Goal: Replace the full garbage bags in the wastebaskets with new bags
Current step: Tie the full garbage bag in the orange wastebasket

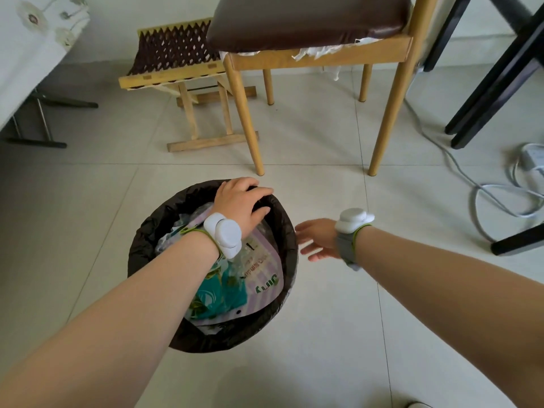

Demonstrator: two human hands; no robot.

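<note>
**Black plastic garbage bag (147,231): full, soft, and best taken by its folded-over edge**

The black plastic garbage bag lines a round wastebasket standing on the pale tiled floor (323,334), in the lower middle of the frame. Its edge is turned down over the basket's rim all the way round. It is filled near to the top with loose packaging: a pale purple printed packet (265,278), a teal wrapper (217,293) and crumpled clear film.

The left hand (240,201) rests on the far rim. Its fingers (263,190) are slightly parted and curled over the bag's edge, with the thumb on the inner side, so it looks to be gripping the film there. The right hand (316,240) hangs just beside the right rim, fingers spread and holding nothing. It is blurred, and I cannot tell whether a fingertip touches the bag.

Judging by the contents, the load is probably light but bulky. The film is thin, limp and slick, so it will likely stretch or tear if pulled from one spot. The sensible hold is the folded-over edge at two opposite points. It should be peeled up off the rim first and gathered toward the middle before lifting, because packet corners could snag the plastic.

A wooden chair with a brown cushion (391,113) stands in the upper middle of the frame, well apart from the basket.
</note>
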